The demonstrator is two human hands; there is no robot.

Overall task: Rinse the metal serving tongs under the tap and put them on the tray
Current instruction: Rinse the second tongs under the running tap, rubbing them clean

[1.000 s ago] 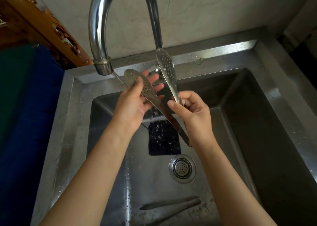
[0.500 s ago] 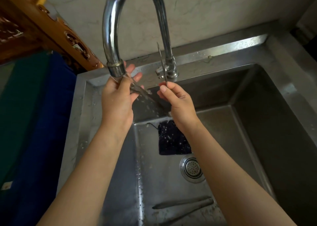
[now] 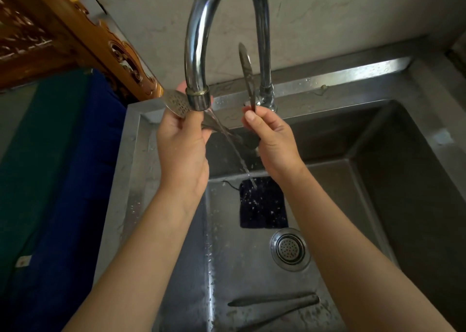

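Observation:
The metal serving tongs (image 3: 245, 69) have two perforated spoon-shaped ends and are spread apart under the chrome gooseneck tap (image 3: 199, 54). My left hand (image 3: 182, 145) grips one arm, its perforated end showing left of the spout. My right hand (image 3: 273, 140) pinches the other arm, which points up edge-on in front of the tap's stem. Water runs from the spout across the tongs' arm between my hands and falls into the steel sink (image 3: 365, 180). No tray is in view.
A dark blue cloth (image 3: 263, 203) lies on the sink floor beside the round drain strainer (image 3: 290, 249). Another long metal utensil (image 3: 274, 304) rests at the sink's near end. A blue and green cloth (image 3: 50, 180) hangs left, under carved wooden furniture (image 3: 75, 34).
Both hands have lifted the tongs closer to the spout. The right-hand arm has turned edge-on, and the left-hand end now sits just left of the spout in the water.

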